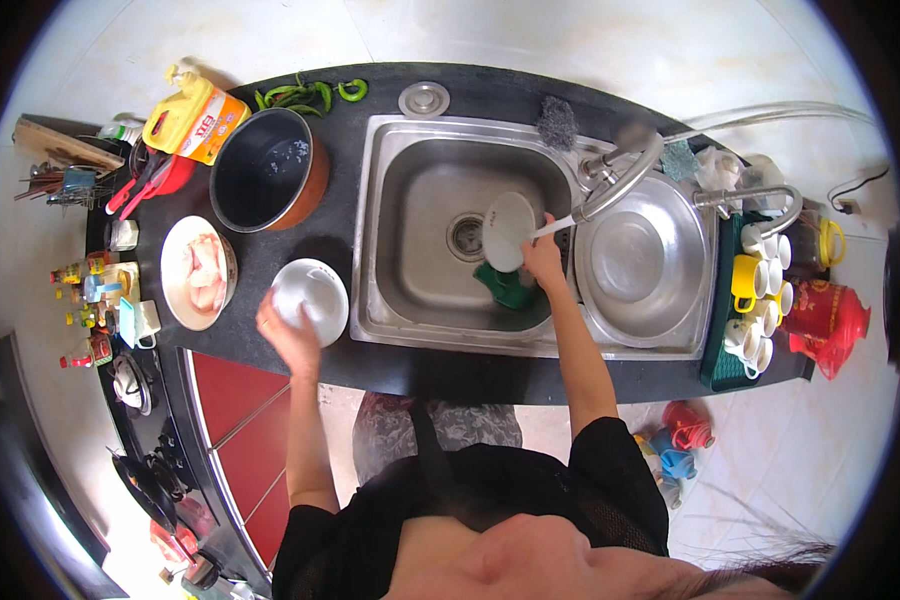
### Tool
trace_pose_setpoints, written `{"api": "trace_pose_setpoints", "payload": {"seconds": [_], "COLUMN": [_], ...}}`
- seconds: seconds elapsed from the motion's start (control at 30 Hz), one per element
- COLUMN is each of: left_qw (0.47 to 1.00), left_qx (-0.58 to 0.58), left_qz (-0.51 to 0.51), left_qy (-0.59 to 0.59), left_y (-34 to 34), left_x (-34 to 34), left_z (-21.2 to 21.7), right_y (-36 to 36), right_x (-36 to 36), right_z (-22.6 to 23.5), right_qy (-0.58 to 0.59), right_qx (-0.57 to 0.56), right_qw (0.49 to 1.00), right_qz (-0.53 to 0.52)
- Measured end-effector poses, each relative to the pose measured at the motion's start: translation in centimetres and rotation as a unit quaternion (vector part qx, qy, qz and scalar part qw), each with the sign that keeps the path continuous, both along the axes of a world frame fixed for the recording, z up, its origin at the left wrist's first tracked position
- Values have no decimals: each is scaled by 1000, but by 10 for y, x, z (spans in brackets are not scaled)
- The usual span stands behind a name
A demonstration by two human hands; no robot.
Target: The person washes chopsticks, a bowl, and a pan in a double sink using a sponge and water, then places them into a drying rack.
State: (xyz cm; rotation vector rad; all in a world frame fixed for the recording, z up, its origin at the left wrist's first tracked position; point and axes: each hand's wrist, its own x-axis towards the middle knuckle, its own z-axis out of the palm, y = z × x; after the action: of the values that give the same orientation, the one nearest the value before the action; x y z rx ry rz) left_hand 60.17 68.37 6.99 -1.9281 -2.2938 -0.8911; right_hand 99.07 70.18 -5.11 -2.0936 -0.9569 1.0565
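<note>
White plate (508,231) is tilting on edge over the sink (410,160), and my right hand (542,262) is grasping its lower rim while the tap (620,178) is running a thin stream onto its face. My left hand (288,335) is pressing down on a white bowl (315,292) sitting on the dark counter (330,235), fingers curled over its near rim. I am judging that rinsing well means turning the plate slowly so the water is sweeping the whole face, keeping it over the drain (466,236). A green sponge (503,286) is lying just below the plate. The wet rim could be slipping, so I am keeping a firm pinch.
</note>
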Motion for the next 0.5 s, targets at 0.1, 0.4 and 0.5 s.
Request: {"api": "trace_pose_setpoints", "payload": {"seconds": [0.1,0.4,0.5], "left_qw": [936,845,822], "left_qx": [-158,-303,-420], "left_qz": [-253,-395,-315], "left_qy": [-185,-192,-220], "left_y": [15,51,72], "left_x": [87,179,179], "left_z": [5,-89,-99], "right_y": [7,6,-13], "right_x": [-13,-21,-14], "right_z": [25,19,-74], "right_qy": [265,609,139], "right_qx": [-76,-69,-21], "right_qw": [954,776,990], "right_qz": [-117,-151,-2]}}
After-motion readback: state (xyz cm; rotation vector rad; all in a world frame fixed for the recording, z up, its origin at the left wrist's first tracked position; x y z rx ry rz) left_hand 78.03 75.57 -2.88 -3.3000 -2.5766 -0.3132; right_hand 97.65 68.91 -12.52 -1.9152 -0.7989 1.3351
